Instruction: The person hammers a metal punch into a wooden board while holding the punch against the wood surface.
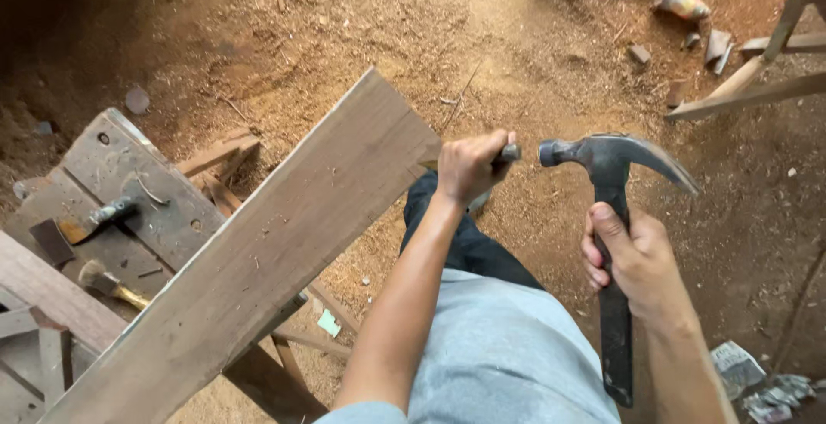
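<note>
My left hand (469,166) is closed around a chisel (509,153), whose metal butt end sticks out to the right of my fist. The chisel's tip is set against the end of a long wooden plank (284,243) that runs diagonally from lower left to upper centre. In my right hand (632,261) I grip the black handle of a claw hammer (607,162). The hammer's face sits just right of the chisel's butt, with a small gap between them.
The plank rests on a worn wooden workbench (129,166) at left, where another chisel (90,222) and a brush (107,285) lie. Sawdust covers the ground. Wood offcuts (688,3) and slats (757,89) lie at upper right, crumpled paper (757,385) at lower right.
</note>
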